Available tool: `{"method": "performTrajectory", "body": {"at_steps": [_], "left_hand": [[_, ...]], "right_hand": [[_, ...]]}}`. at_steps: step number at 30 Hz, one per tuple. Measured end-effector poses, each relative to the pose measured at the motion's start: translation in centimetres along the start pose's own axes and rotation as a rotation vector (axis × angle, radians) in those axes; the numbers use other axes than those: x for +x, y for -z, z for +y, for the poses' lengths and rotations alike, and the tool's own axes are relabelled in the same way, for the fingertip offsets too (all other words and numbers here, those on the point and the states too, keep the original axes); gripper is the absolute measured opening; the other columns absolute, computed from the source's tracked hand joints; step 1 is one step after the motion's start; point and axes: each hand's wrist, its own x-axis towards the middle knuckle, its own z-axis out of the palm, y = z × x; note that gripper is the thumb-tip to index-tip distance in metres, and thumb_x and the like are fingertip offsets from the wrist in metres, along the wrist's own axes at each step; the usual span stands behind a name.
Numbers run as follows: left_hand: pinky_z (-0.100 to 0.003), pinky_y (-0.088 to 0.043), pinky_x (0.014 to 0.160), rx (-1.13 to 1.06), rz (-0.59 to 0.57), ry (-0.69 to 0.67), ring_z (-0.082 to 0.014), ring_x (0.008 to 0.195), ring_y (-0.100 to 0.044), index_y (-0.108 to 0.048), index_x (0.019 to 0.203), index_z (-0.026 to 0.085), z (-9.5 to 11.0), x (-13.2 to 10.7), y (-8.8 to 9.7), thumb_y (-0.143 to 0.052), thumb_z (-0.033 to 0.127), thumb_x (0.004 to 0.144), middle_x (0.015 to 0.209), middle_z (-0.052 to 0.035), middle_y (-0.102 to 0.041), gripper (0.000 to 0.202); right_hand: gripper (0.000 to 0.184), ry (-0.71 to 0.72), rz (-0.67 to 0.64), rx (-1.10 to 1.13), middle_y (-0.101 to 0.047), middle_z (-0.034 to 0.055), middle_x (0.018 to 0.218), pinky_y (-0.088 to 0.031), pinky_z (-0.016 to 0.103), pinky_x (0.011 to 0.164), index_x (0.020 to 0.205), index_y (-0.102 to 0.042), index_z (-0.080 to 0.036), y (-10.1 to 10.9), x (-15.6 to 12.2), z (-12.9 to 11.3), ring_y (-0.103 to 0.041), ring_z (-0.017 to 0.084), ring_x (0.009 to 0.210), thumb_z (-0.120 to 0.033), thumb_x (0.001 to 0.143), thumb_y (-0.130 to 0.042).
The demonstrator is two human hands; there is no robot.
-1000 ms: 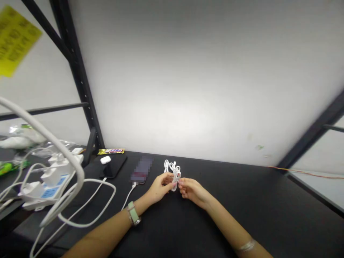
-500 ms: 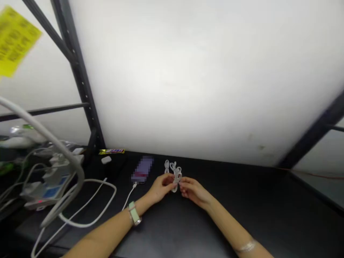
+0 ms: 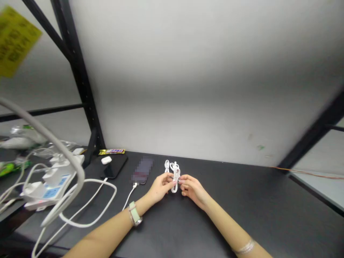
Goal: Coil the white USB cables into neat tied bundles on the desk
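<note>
A white cable (image 3: 175, 175), folded into a small looped bundle, is held just above the black table (image 3: 172, 229). My left hand (image 3: 160, 186) pinches its middle between thumb and fingers. From the other side, my right hand (image 3: 192, 188) has its thumb and fingertips pressed together at the bundle's waist, where a thin tie seems to be; the tie is too small to make out clearly. Behind my left fingers lies a second looped white cable (image 3: 167, 165), partly hidden by that hand.
Left of my hands lie a phone (image 3: 142, 172) with a charging cable and a black phone (image 3: 115, 168) bearing a white earbud case (image 3: 106, 160). A yellow snack wrapper (image 3: 112, 152) is by the wall. A white power strip (image 3: 51, 190) and thick cable (image 3: 80, 172) crowd the left.
My right fingertips have shifted very slightly at the bundle, while both arms stay in nearly the same place. The picture's brightness has changed, with the wall looking darker.
</note>
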Motion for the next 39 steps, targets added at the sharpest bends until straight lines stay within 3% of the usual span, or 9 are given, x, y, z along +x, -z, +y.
{"method": "performTrajectory", "body": {"at_steps": [8, 14, 19, 22, 25, 28, 32, 36, 39], "left_hand": [[-0.018, -0.037, 0.047, 0.017, -0.014, -0.032, -0.0102, 0.059, -0.053, -0.058, 0.096, 0.014, 0.1, -0.3, 0.0, -0.064, 0.041, 0.070, 0.076, -0.0030, -0.060, 0.038], [-0.021, -0.041, 0.058, 0.057, 0.006, -0.092, -0.0113, 0.065, -0.055, -0.060, 0.094, 0.014, 0.1, -0.4, -0.1, -0.066, 0.038, 0.070, 0.078, -0.0035, -0.061, 0.035], [-0.019, -0.037, 0.050, 0.010, -0.011, -0.045, -0.0091, 0.058, -0.051, -0.059, 0.093, 0.013, 0.4, -0.4, -0.4, -0.066, 0.040, 0.068, 0.073, -0.0017, -0.059, 0.037], [-0.018, -0.032, 0.043, -0.026, -0.008, 0.041, -0.0079, 0.051, -0.048, -0.059, 0.089, 0.013, 0.6, -0.3, -0.3, -0.066, 0.041, 0.066, 0.063, 0.0013, -0.056, 0.037], [-0.018, -0.030, 0.040, -0.043, -0.002, 0.107, -0.0070, 0.047, -0.045, -0.061, 0.085, 0.012, 0.8, -0.1, -0.1, -0.066, 0.039, 0.065, 0.057, 0.0031, -0.052, 0.035], [-0.018, -0.028, 0.039, -0.058, -0.012, 0.147, -0.0055, 0.043, -0.042, -0.062, 0.082, 0.012, 1.1, -0.1, 0.0, -0.065, 0.038, 0.064, 0.055, 0.0037, -0.052, 0.032], [-0.017, -0.028, 0.039, -0.075, -0.026, 0.189, -0.0052, 0.042, -0.041, -0.063, 0.081, 0.012, 1.3, -0.1, 0.1, -0.063, 0.035, 0.064, 0.052, 0.0044, -0.051, 0.029], [-0.017, -0.029, 0.039, -0.080, -0.025, 0.196, -0.0050, 0.042, -0.042, -0.061, 0.083, 0.011, 1.3, -0.1, 0.0, -0.063, 0.035, 0.064, 0.053, 0.0040, -0.052, 0.031], [-0.016, -0.030, 0.039, -0.084, -0.024, 0.169, -0.0057, 0.045, -0.044, -0.058, 0.089, 0.012, 1.2, -0.1, 0.0, -0.065, 0.038, 0.065, 0.057, 0.0038, -0.053, 0.036]], "right_hand": [[0.026, -0.022, -0.073, -0.066, -0.051, -0.0037, 0.053, -0.033, 0.020, 0.045, 0.067, -0.059, -0.015, 0.5, 0.2, 0.4, -0.043, 0.007, 0.048, -0.033, 0.062, -0.076], [0.027, -0.053, -0.131, -0.072, -0.049, -0.0041, 0.052, -0.033, 0.020, 0.047, 0.065, -0.059, -0.013, 0.8, 0.2, 0.3, -0.042, 0.006, 0.048, -0.032, 0.060, -0.078], [0.029, 0.005, -0.100, -0.109, -0.051, -0.0037, 0.056, -0.034, 0.020, 0.048, 0.065, -0.057, -0.014, 1.1, 0.6, 1.0, -0.044, 0.006, 0.048, -0.033, 0.060, -0.078], [0.028, 0.150, -0.036, -0.270, -0.050, -0.0040, 0.055, -0.033, 0.021, 0.047, 0.067, -0.056, -0.016, 1.0, 0.8, 1.2, -0.042, 0.007, 0.046, -0.037, 0.064, -0.074], [0.022, 0.477, 0.025, -0.689, -0.053, -0.0004, 0.062, -0.037, 0.025, 0.051, 0.070, -0.056, -0.017, 0.7, 0.2, 0.8, -0.047, 0.011, 0.053, -0.036, 0.075, -0.065], [0.013, 0.819, -0.026, -1.122, -0.057, 0.0054, 0.078, -0.043, 0.029, 0.064, 0.081, -0.059, -0.018, 0.6, -0.6, -0.1, -0.052, 0.016, 0.071, -0.025, 0.087, -0.049], [0.021, 1.075, -0.104, -1.496, -0.059, 0.0091, 0.084, -0.045, 0.031, 0.067, 0.094, -0.058, -0.017, 0.5, -1.2, -1.0, -0.051, 0.019, 0.077, -0.012, 0.089, -0.039], [0.020, 1.118, -0.109, -1.588, -0.060, 0.0083, 0.082, -0.045, 0.031, 0.065, 0.092, -0.058, -0.018, 0.5, -1.1, -0.9, -0.051, 0.019, 0.075, -0.010, 0.086, -0.040], [0.010, 0.933, 0.013, -1.324, -0.056, 0.0061, 0.083, -0.046, 0.026, 0.057, 0.092, -0.052, -0.019, 0.5, -0.9, -0.3, -0.053, 0.016, 0.069, -0.017, 0.084, -0.048]]}}
